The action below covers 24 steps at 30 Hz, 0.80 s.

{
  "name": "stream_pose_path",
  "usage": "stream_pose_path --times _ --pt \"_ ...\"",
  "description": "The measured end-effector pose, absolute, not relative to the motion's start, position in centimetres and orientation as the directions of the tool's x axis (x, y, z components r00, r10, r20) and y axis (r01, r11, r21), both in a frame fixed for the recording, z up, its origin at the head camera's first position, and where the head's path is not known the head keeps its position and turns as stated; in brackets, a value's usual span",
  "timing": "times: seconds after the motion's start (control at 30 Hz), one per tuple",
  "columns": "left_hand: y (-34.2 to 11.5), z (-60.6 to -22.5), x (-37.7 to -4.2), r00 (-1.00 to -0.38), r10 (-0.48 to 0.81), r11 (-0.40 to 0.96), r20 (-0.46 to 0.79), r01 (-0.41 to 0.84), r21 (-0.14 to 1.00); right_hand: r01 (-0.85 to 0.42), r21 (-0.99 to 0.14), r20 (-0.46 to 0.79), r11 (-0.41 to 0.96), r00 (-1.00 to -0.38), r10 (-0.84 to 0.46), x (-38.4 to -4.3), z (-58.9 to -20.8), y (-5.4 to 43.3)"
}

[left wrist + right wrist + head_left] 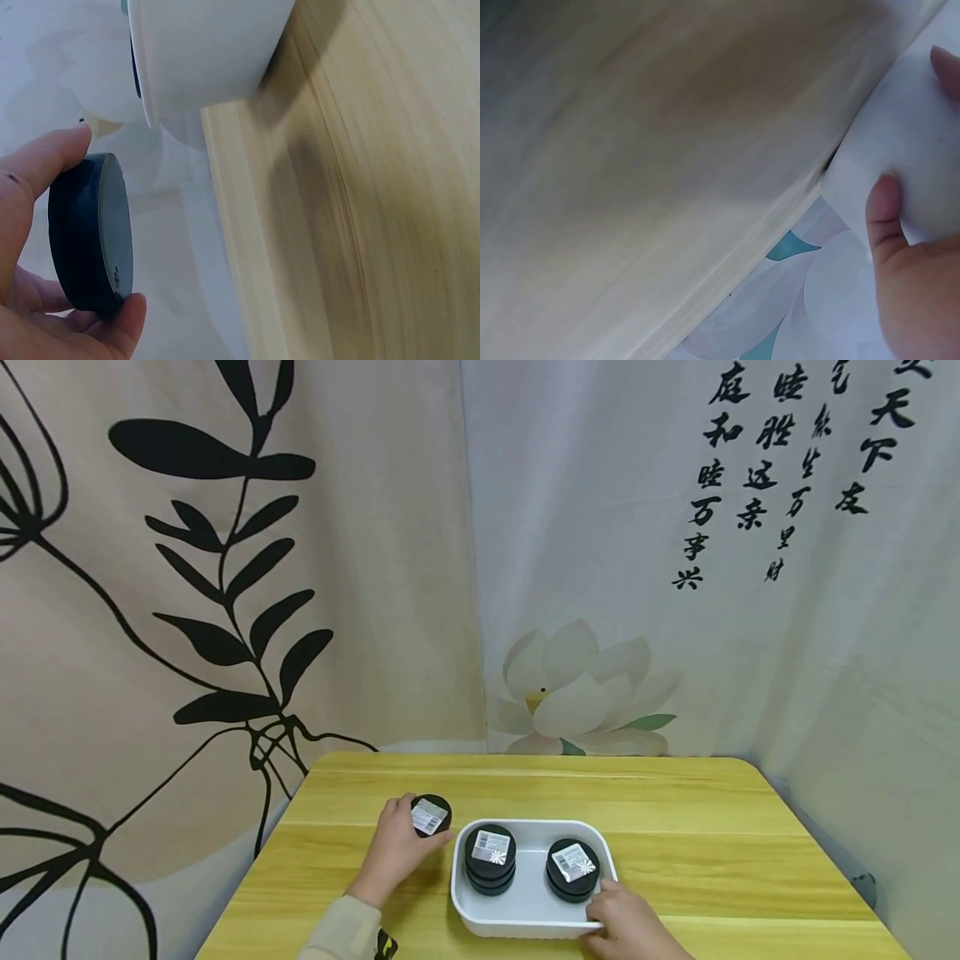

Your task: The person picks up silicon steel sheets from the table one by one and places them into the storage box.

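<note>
My left hand (393, 852) pinches a flat, round black container (431, 816) with a white label on top, just left of the white tray (530, 906). In the left wrist view, thumb and fingers grip the black container (79, 232) by its edge, its pale underside turned toward the table. Inside the tray stand a left stack of black round containers (491, 852) and a right stack (573, 864), each topped by a white label. My right hand (630, 922) holds the tray's near right corner. The right wrist view shows its thumb against the tray wall (855, 165).
Everything stands on a yellow wood-grain table (675, 827). Behind it hang curtains with a black plant print (247, 610), a pale lotus (585, 685) and black writing. A black-and-yellow item (386, 945) shows beside the left sleeve.
</note>
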State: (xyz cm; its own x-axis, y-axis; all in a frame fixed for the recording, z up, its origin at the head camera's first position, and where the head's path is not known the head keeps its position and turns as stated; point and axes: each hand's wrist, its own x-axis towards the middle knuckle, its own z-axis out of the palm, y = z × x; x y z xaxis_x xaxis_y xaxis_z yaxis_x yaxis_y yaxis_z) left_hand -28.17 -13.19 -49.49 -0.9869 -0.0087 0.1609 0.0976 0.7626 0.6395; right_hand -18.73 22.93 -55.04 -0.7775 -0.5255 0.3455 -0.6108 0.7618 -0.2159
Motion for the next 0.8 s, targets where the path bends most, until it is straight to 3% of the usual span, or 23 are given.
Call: stream_pose_path --times 0.8 --pt "-10.9 -47.9 -28.4 -0.985 0.052 0.768 0.165 0.145 0.624 -0.621 -0.184 0.392 0.762 -0.757 -0.523 -18.8 -55.4 22.9"
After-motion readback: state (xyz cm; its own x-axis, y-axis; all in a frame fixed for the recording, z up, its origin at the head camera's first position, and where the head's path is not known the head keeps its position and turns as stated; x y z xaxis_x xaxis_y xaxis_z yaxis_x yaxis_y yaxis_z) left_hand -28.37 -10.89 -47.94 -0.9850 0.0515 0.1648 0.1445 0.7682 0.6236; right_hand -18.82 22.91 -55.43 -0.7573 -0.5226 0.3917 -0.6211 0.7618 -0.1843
